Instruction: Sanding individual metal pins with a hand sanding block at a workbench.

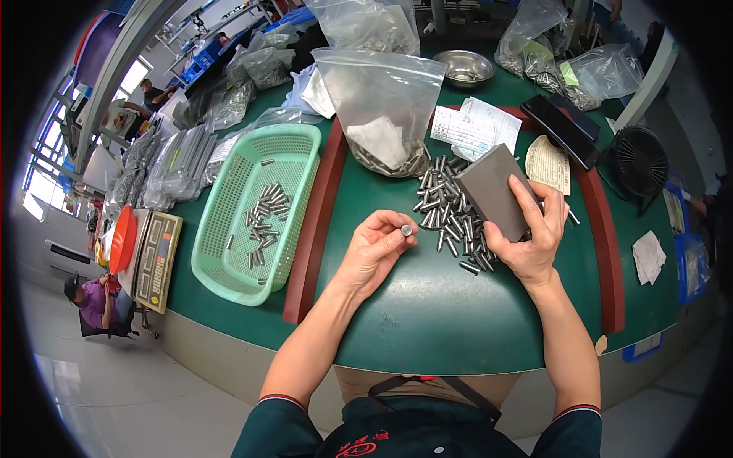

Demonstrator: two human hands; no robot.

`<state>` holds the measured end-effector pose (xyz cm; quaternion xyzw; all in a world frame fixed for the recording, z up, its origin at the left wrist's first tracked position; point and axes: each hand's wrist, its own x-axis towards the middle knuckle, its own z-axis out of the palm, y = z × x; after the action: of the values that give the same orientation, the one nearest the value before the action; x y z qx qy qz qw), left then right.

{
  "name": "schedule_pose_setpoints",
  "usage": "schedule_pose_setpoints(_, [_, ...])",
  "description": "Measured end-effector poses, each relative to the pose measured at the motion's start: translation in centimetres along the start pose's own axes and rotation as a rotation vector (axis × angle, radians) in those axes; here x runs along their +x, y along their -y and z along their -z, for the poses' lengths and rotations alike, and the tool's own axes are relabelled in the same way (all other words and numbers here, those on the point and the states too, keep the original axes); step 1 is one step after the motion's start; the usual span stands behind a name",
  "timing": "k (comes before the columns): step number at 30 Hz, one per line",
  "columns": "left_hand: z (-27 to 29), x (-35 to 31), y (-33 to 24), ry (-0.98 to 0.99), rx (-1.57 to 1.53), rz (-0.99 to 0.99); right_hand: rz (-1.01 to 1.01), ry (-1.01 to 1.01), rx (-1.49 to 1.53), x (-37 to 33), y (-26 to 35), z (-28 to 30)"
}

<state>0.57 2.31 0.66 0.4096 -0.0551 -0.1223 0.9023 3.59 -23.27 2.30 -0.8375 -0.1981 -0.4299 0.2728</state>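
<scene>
My left hand [366, 256] is closed in a pinch on a small metal pin [406, 230], whose round, shiny end faces up. My right hand [536, 240] grips a dark grey rectangular block [491, 189], tilted over the right side of a pile of metal pins [437, 200]. Part of the pile is hidden behind the block. Left of my hands, a light green perforated basket [205, 252] holds several similar pins. A clear zip bag [374, 88] with metal parts and a white paper stands just behind the pile.
Dark red strips [311, 229] run along both sides of the green tabletop [427, 320]. Papers [475, 126], a black phone [561, 130] and a small black fan [640, 160] lie to the right. A metal bowl [466, 67] sits behind. A scale [159, 259] stands far left.
</scene>
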Motion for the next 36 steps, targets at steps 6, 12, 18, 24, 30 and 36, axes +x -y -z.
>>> schedule_pose_setpoints(6, [-0.2,-0.1,-0.1,-0.026,0.033,0.008,0.002,0.014,0.007,0.0,0.1,0.2])
schedule_pose_setpoints(12, [0.3,0.0,0.1,-0.011,0.055,-0.015,0.115,0.131,0.208,0.2,1.9,0.9])
schedule_pose_setpoints(18, [-0.1,-0.2,-0.2,0.016,0.143,0.01,0.222,0.322,0.362,0.2,4.1,1.4])
schedule_pose_setpoints(24, [-0.7,-0.1,-0.7,-0.04,0.167,0.072,0.23,0.245,0.369,0.7,3.8,1.9])
schedule_pose_setpoints(30, [-0.4,-0.3,-0.8,0.028,0.258,0.078,0.024,0.21,0.15,0.7,1.6,1.5])
schedule_pose_setpoints(36, [-0.8,-0.4,-0.7,-0.003,0.191,0.071,0.055,0.32,0.283,1.0,3.0,1.8])
